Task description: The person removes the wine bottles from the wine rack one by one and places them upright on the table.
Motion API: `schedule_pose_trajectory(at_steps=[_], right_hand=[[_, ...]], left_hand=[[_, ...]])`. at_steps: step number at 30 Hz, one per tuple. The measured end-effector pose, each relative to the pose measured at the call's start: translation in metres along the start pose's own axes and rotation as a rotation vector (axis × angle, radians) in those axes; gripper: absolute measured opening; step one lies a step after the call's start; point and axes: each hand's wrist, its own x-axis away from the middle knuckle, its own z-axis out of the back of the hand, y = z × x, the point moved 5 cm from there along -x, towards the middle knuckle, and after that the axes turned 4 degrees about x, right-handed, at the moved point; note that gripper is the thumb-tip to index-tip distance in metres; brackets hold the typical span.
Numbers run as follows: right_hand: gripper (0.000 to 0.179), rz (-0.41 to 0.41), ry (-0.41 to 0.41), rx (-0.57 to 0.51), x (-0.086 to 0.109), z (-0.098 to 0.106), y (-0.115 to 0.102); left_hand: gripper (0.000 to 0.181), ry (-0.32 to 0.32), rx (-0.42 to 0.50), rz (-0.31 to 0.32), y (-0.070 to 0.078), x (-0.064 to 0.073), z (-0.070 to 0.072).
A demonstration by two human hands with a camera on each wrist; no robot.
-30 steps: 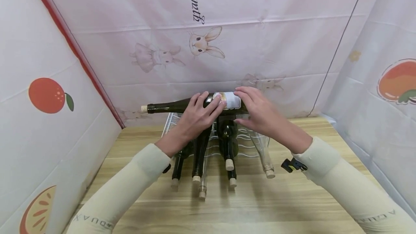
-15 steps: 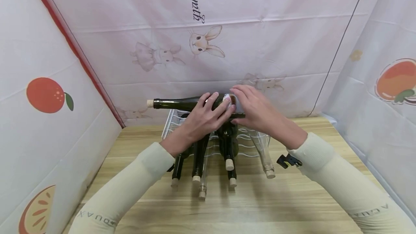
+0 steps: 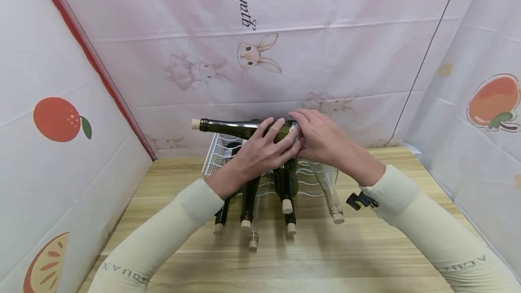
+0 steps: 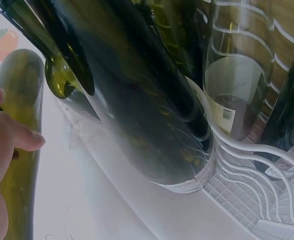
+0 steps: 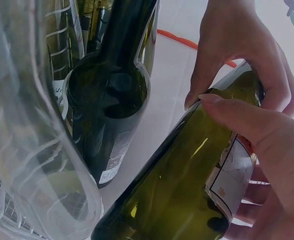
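Note:
A corked dark green wine bottle (image 3: pixel 234 128) lies sideways above the back of the white wire rack (image 3: pixel 210 157), its neck toward the left. My left hand (image 3: pixel 270 148) grips the middle of it. Around the base end curls my right hand (image 3: pixel 327 144), which hides that end in the head view. In the right wrist view, the thumb of my right hand (image 5: pixel 281 150) lies on the green glass (image 5: pixel 161 185), and a paper label (image 5: pixel 231 175) shows beside the fingers. My left hand's thumb (image 4: pixel 27 140) lies against the bottle (image 4: pixel 22 200) in the left wrist view.
Several corked bottles rest in the rack, necks toward the front: dark green ones (image 3: pixel 248 198) (image 3: pixel 287 186) and clear ones (image 3: pixel 329 189) (image 3: pixel 254 227). Wooden tabletop (image 3: pixel 325 261) lies in front. Printed cloth walls (image 3: pixel 346 67) stand close behind and on both sides.
The held bottle has shifted right and rolled, so its label has turned mostly out of sight in the head view. My left hand has moved right, closer to my right hand.

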Motion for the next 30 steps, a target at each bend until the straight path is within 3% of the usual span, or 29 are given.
schedule_pose_trajectory(at_steps=[11, 18, 30], right_hand=[[0.085, -0.055, -0.062, -0.045, 0.003, -0.001, 0.002], [0.082, -0.055, -0.043, -0.071, 0.005, 0.0, 0.006], [0.084, -0.032, 0.027, -0.083, 0.01, 0.009, 0.011]], left_hand=[[0.029, 0.01, 0.012, 0.0, 0.005, 0.001, -0.002], [0.029, 0.039, 0.037, 0.002, 0.006, 0.002, 0.0], [0.038, 0.036, 0.077, -0.015, 0.0, 0.001, 0.002]])
